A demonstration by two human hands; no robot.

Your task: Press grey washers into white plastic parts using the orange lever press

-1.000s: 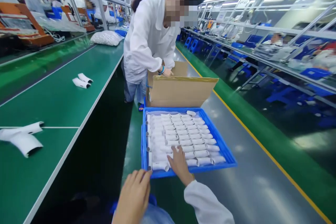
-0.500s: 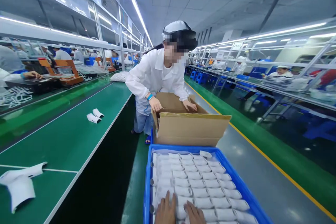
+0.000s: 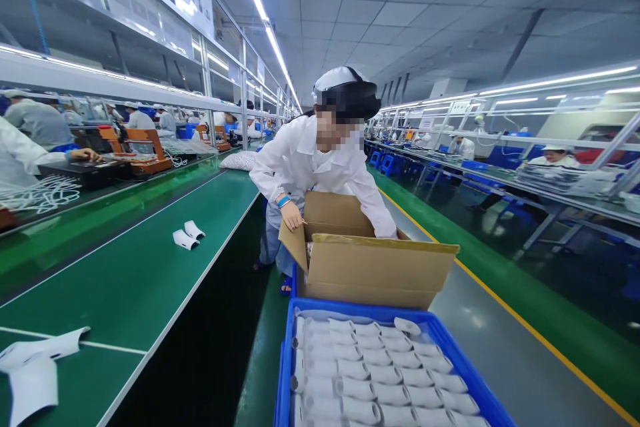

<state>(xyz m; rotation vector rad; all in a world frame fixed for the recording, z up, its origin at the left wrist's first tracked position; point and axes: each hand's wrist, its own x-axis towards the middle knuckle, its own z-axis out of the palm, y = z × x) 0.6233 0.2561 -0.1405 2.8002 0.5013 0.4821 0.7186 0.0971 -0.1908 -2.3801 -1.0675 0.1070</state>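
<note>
Neither my left hand nor my right hand shows in the head view now. At the bottom, a blue crate (image 3: pixel 287 373) holds rows of white curved plastic parts (image 3: pixel 393 375), some under a clear film on the left side. One loose white part (image 3: pixel 407 326) lies tilted on top at the crate's far edge. Just beyond stands an open cardboard box (image 3: pixel 376 271). A co-worker (image 3: pixel 327 167) in a white coat leans over it, one hand on a flap and the other hidden inside the box.
On the left runs a green conveyor belt (image 3: pixel 150 280) carrying a pair of white parts (image 3: pixel 189 235) and larger white pieces (image 3: pixel 34 380) near me. A filled white bag (image 3: pixel 239 160) lies farther along it. Worktables (image 3: pixel 480 180) with seated people line the right side.
My hands, earlier on the white parts in the crate, have left the view. The view has tilted up. The co-worker's arm has reached down into the box, and a side flap has swung outward.
</note>
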